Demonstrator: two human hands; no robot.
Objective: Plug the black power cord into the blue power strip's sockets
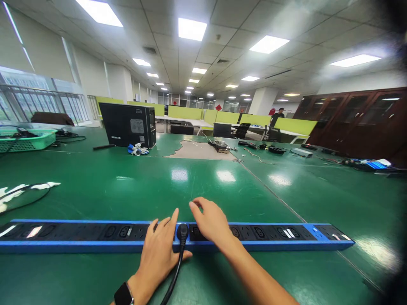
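A long blue and black power strip (95, 234) lies across the green table in front of me. A black plug (182, 232) sits in one of its sockets near the middle, and its black cable (173, 279) runs down towards me. My left hand (159, 252) lies flat on the strip just left of the plug, fingers stretched out, thumb under the plug. My right hand (211, 222) rests over the strip right of the plug, with its fingers bent over the far edge. A dark watch (124, 294) is on my left wrist.
A black computer tower (129, 125) stands at the back left, with a green basket (27, 140) further left. Black and white cables (22, 192) lie at the left edge. Small parts and devices (222, 146) are scattered at the back. A person (278, 116) stands far off.
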